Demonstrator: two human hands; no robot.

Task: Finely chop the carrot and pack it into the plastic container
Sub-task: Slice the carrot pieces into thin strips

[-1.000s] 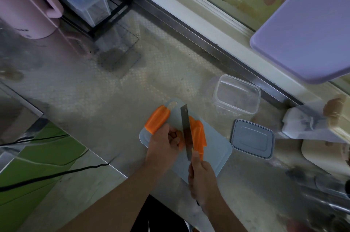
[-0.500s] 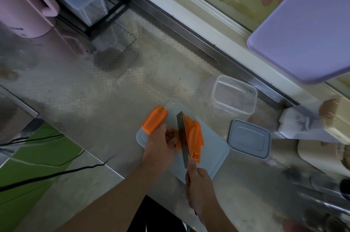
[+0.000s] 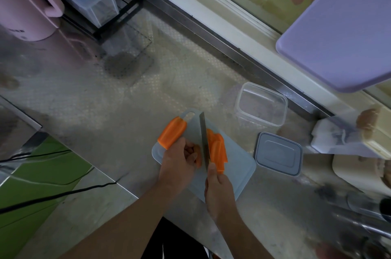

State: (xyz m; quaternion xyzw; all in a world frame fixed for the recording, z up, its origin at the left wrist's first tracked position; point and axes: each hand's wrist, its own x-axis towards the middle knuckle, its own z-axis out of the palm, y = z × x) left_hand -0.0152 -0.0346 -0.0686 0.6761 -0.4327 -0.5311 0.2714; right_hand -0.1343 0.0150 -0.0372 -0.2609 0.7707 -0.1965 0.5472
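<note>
Low centre of frame, I see the carrot piece [image 3: 197, 154] on the cutting board [image 3: 239, 171], pinched by my left hand [image 3: 178, 162]'s curled fingers. My right hand [image 3: 220, 192] grips the knife [image 3: 204, 140]. Cut strips [image 3: 218, 151] lie right of the blade; the plastic container [image 3: 261, 106] sits upper right.

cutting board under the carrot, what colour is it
Pale blue-grey, seen in the head view: the cutting board lies on the steel counter.

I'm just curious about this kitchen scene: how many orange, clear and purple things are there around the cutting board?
Orange: 3, big carrot chunk, cut carrot strips, carrot piece under the left hand.
Clear: 1, plastic container.
Purple: 1, purple board.
Total: 5.
</note>
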